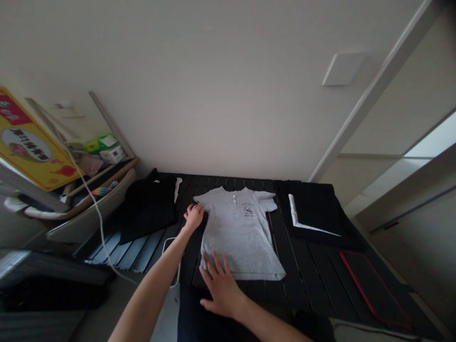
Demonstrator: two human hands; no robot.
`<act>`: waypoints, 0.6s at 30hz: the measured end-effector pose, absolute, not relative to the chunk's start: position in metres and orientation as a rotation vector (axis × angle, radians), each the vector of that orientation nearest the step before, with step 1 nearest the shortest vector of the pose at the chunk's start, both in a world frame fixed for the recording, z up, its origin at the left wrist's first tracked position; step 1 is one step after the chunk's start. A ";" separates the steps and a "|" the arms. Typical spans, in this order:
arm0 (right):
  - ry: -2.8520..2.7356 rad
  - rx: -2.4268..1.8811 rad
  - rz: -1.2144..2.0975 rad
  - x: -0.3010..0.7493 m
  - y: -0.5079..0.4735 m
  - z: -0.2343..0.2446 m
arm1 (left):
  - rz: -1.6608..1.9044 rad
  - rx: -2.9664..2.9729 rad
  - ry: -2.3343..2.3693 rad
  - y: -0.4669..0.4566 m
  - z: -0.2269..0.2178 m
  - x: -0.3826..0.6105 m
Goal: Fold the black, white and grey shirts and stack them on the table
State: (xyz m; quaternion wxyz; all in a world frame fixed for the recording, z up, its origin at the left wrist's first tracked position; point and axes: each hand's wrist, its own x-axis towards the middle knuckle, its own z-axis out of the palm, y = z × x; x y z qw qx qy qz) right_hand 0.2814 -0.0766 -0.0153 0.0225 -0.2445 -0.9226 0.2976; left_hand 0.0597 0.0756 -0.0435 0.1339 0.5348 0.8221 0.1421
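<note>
At the far left stands a yellow package (33,142) with red print, propped upright beside a ledge of small boxes, and a white cable (97,204) droops down past it. Next along, a dark garment (149,204) lies on the slatted black table (315,273), pushed to that side, I'd guess, so the middle is free for spreading cloth.

Then comes the left hand (194,216), reaching far forward to the sleeve of the grey shirt (237,242). Its fingers curl at the sleeve's edge; whether they pinch the cloth or merely press it, I can't tell. The shirt lies face up at the table's middle, collar toward the wall — likely so that its whole front can be reached.

The right hand (223,289), well apart from the other, is spread wide with its fingertips on the lower corner near the hem, probably to smooth or steady it.

On the right, a black cloth (315,204) with a white edge lies folded — perhaps set aside — and nearer, a red-rimmed dark flat object (375,287) rests by the table's end.
</note>
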 end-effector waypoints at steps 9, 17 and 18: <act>-2.700 -0.965 0.929 0.291 -0.094 -0.028 | 0.550 1.790 2.260 0.107 -0.002 0.099; -2.457 -1.439 0.656 0.316 -0.111 -0.059 | 0.452 2.099 1.806 0.123 -0.006 0.171; -2.415 -1.506 0.612 0.320 -0.110 -0.060 | 0.456 2.107 1.787 0.121 -0.012 0.176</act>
